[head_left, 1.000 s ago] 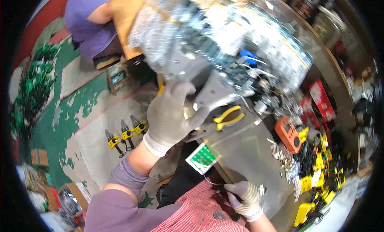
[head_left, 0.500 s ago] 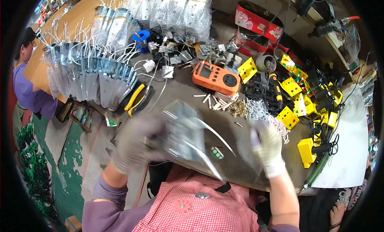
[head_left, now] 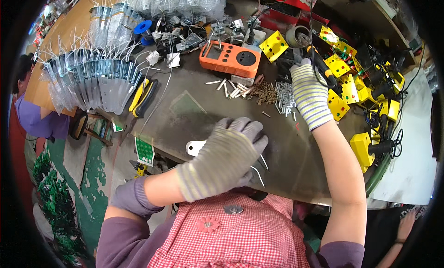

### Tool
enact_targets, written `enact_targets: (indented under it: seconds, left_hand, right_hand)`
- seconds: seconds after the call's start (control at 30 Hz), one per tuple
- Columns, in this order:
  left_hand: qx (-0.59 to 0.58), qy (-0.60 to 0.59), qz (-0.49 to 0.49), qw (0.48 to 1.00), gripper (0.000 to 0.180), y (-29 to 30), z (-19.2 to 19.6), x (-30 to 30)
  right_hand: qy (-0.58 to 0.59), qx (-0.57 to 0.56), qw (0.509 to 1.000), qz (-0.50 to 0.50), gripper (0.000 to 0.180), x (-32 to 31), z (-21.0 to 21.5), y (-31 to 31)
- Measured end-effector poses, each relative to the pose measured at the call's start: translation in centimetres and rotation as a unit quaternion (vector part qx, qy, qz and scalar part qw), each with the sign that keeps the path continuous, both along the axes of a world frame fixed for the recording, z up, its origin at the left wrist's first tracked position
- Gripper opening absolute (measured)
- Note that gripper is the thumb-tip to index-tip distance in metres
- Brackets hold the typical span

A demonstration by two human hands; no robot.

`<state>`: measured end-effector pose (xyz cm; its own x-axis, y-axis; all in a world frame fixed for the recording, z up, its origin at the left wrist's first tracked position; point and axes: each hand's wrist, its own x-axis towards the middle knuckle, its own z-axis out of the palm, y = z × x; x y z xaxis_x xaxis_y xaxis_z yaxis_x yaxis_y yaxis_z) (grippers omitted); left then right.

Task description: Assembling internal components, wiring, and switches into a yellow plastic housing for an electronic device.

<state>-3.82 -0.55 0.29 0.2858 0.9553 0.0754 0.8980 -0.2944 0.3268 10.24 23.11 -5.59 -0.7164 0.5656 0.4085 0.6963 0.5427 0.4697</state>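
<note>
My gloved left hand point(head_left: 226, 157) is closed, back upward, over a metal piece near the front of the table. Most of that piece is hidden under the palm; a white tab point(head_left: 196, 147) with a round hole sticks out on the left, and two white wires point(head_left: 259, 176) come out on the right. My gloved right hand point(head_left: 309, 94) reaches forward beside the small hardware, against a black-and-orange tool handle point(head_left: 329, 77). Its fingertips point away from me, and I cannot make out whether they grip anything. Silvery screws point(head_left: 285, 98) and brass-coloured parts point(head_left: 263, 92) lie left of it.
An orange meter-like device point(head_left: 229, 60) stands behind white tubes point(head_left: 231, 89). Yellow boxes point(head_left: 349, 89) with black cables crowd the right. Yellow-black cutters point(head_left: 144, 98) and wrapped metal pieces with white wires point(head_left: 101, 80) lie left. A co-worker in purple point(head_left: 39, 117) is far left.
My left hand has brought the wired metal piece down and rightward, turning its back upward over it. My right hand has moved forward to the hardware and tool handle. The view has shifted.
</note>
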Motion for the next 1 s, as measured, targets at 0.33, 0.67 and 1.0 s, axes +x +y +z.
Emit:
enact_targets:
  seconds: [0.33, 0.67, 1.0]
  left_hand:
    - [0.072, -0.176, 0.049, 0.981, 0.014, 0.9, -4.1, 1.1]
    - [-0.046, -0.063, 0.098, 0.992, 0.106, -1.7, -1.7, -0.9]
    - [0.012, -0.132, -0.103, 0.986, 0.069, 0.8, -2.0, -0.4]
  right_hand:
    - [0.608, -0.591, 0.526, -0.067, 0.021, 6.7, 3.2, -16.9]
    - [0.419, -0.378, 0.809, 0.164, 0.024, 6.2, 0.2, -21.7]
    - [0.463, -0.548, 0.677, 0.163, 0.023, 7.9, 0.7, -21.2]
